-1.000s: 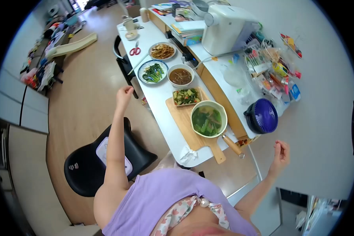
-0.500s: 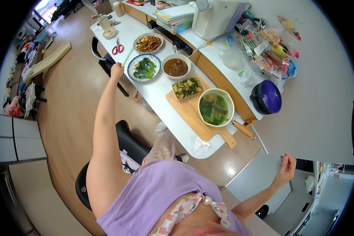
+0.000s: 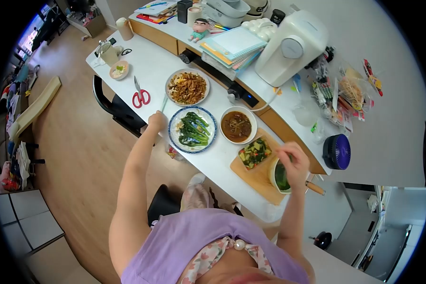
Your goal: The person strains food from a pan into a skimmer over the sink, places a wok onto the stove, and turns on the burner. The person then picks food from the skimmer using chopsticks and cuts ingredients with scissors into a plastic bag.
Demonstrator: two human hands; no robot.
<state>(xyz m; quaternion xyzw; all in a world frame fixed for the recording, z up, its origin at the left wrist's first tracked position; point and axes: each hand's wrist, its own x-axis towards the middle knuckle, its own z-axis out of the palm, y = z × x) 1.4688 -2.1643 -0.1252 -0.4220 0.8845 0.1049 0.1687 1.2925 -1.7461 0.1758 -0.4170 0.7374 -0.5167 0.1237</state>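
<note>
My left hand (image 3: 157, 122) is at the table's near edge, its fingers closed round the near end of pale green chopsticks (image 3: 164, 102). Right of it is a blue-rimmed plate (image 3: 173, 137) of leafy green stalks (image 3: 194, 129). My right hand (image 3: 294, 163) hovers over the pale saucepan (image 3: 273, 179) of green soup, fingers curled together with nothing visible in them; it hides part of the pan. The pan's wooden handle (image 3: 315, 188) points right. Beside the pan, a container of chopped vegetables (image 3: 254, 153) sits on the wooden board (image 3: 251, 177).
A bowl of brown soup (image 3: 238, 125), a plate of brown stir-fry (image 3: 188, 88) and red-handled scissors (image 3: 141, 96) are on the white table (image 3: 208, 161). A raised shelf behind holds a white appliance (image 3: 288, 49) and a purple fan (image 3: 337, 151). A black chair (image 3: 120, 111) stands left.
My right hand has moved from beyond the table's right end to over the saucepan. My left hand stays by the chopsticks. The view has shifted, bringing the table's far side more into sight.
</note>
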